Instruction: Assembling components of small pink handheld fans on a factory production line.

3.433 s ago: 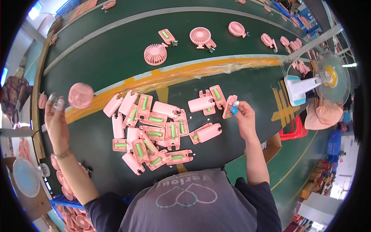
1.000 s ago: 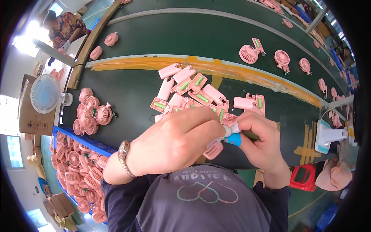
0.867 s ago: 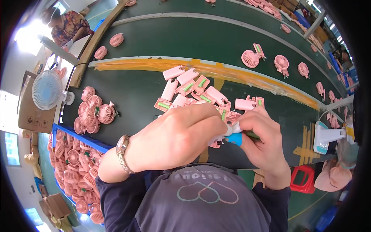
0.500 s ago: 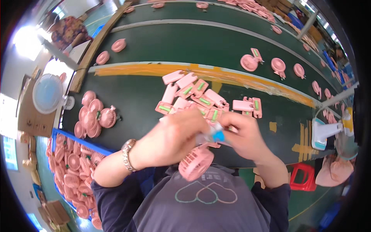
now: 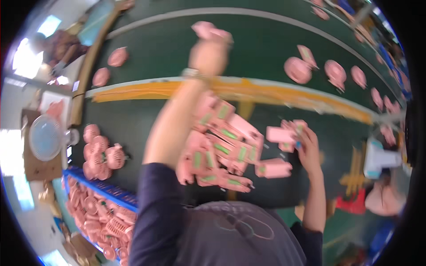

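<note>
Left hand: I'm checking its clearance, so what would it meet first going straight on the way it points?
Beyond the pink piece at the left hand, probably the grey rail first; blur leaves the hand's height unclear, so it might pass above.

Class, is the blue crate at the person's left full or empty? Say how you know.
Not empty, and full-looking: pink fan heads lie heaped inside the blue crate, hiding its bottom.
</note>
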Demonstrator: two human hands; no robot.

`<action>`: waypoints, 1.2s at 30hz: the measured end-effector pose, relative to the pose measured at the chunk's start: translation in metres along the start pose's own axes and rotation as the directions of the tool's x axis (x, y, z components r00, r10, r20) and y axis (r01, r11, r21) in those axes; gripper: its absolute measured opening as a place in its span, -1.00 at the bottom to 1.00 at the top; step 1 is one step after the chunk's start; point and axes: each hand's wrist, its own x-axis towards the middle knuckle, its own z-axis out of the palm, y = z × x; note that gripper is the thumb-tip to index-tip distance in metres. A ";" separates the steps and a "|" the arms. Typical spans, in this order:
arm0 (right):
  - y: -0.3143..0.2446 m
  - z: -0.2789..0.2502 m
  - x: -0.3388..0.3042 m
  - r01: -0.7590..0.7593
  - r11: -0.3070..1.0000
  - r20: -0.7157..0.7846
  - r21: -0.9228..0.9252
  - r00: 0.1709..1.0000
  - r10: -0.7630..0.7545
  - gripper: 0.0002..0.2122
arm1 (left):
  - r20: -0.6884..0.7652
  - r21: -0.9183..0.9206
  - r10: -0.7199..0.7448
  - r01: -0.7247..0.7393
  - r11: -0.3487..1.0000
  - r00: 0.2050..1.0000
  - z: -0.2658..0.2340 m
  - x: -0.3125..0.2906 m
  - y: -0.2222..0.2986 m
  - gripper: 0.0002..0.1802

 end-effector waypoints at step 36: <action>-0.054 -0.049 -0.013 -0.342 0.529 -0.144 0.777 0.721 0.678 -0.92 | 0.435 -0.119 -0.030 0.091 0.989 0.900 -0.112 -0.108 -0.198 -0.13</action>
